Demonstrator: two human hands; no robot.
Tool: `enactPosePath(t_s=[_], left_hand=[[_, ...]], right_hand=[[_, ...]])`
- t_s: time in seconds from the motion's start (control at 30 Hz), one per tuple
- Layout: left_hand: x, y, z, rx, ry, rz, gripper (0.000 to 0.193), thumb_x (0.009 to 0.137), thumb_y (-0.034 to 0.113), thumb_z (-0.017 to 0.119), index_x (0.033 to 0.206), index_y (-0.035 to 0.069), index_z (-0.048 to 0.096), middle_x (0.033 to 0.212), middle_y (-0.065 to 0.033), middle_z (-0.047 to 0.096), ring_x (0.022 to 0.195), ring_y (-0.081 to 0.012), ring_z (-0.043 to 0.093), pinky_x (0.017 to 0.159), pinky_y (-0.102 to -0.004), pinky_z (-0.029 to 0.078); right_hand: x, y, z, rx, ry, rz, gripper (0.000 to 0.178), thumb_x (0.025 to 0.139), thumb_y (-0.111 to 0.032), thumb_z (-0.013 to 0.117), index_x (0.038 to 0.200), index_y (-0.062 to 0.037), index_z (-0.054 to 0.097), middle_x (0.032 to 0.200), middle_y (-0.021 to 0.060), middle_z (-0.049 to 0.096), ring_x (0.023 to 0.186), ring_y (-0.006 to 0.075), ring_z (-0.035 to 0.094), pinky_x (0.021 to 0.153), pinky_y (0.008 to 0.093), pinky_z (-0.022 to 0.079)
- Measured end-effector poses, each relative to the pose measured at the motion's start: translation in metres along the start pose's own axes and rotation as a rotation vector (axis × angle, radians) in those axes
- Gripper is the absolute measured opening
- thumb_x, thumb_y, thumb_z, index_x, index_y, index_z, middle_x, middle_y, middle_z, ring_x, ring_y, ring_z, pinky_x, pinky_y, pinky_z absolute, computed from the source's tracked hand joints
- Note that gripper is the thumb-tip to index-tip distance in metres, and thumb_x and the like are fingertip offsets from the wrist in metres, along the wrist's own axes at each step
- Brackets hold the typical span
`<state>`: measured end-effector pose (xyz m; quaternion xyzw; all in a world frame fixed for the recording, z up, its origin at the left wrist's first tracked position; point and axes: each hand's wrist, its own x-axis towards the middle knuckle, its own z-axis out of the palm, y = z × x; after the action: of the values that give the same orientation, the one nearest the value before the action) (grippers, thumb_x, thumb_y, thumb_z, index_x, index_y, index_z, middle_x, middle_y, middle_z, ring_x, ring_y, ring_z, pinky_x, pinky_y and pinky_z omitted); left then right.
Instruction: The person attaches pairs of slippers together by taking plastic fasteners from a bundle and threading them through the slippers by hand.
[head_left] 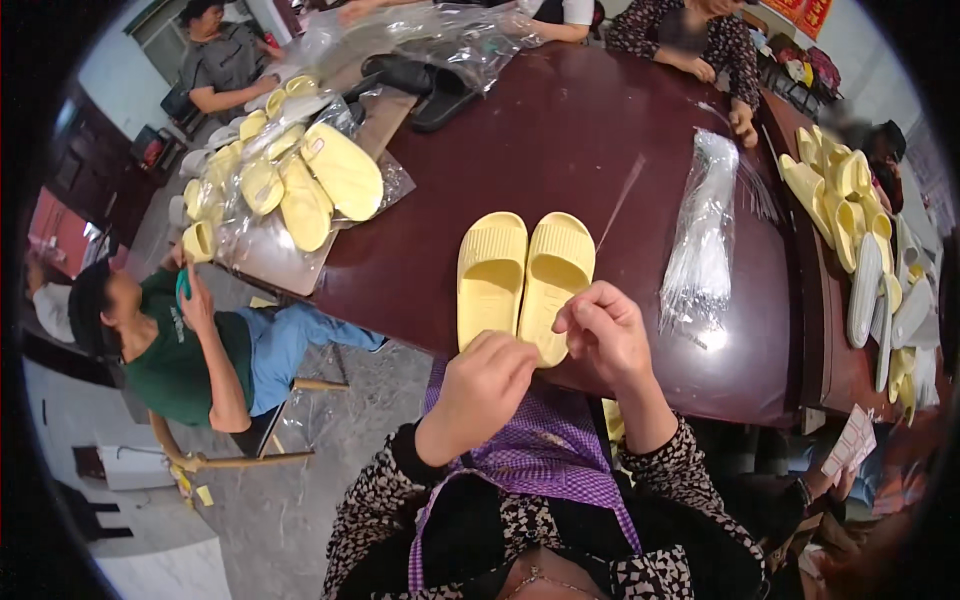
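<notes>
Yellow slippers (pixel 524 278) lie paired, soles up, on counter (pixel 600 130) at edge. Left hand (pixel 487 380) and right hand (pixel 603 330) pinch heel ends, fingers closed. Risk: pair slides off edge. Clear bags (pixel 700 250) at 2 o'clock.

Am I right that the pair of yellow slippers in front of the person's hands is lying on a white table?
Not quite. The head view shows the pair of yellow slippers on a dark reddish-brown table, not a white one. Both the left hand and the right hand are at their near ends.
</notes>
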<state>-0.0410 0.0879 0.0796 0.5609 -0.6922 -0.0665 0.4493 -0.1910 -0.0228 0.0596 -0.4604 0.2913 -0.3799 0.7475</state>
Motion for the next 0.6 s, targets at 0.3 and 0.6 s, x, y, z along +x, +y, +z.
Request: enactPosePath(t_s=[0.3,0.6], left_hand=[[-0.041,-0.011,0.013,0.092,-0.272,0.111,0.011,0.072,-0.001,0.063,0.082,-0.001,0.059,0.08,-0.0112,0.058,0.074,-0.0274,0.056,0.066,-0.0335,0.046],[-0.054,-0.03,0.029,-0.114,-0.314,-0.007,0.008,0.073,0.001,0.062,0.08,-0.001,0.058,0.078,-0.0116,0.058,0.072,-0.028,0.056,0.063,-0.0348,0.046]], right_hand=[[-0.042,0.051,-0.033,0.018,-0.023,0.544,0.01,0.087,-0.009,0.053,0.079,-0.0031,0.052,0.067,0.0067,0.058,0.049,0.0121,0.053,0.04,0.0245,0.043],[-0.036,0.048,-0.029,-0.013,0.088,0.638,0.012,0.087,-0.01,0.054,0.078,-0.0021,0.051,0.066,0.0071,0.057,0.049,0.0137,0.055,0.039,0.0255,0.044]])
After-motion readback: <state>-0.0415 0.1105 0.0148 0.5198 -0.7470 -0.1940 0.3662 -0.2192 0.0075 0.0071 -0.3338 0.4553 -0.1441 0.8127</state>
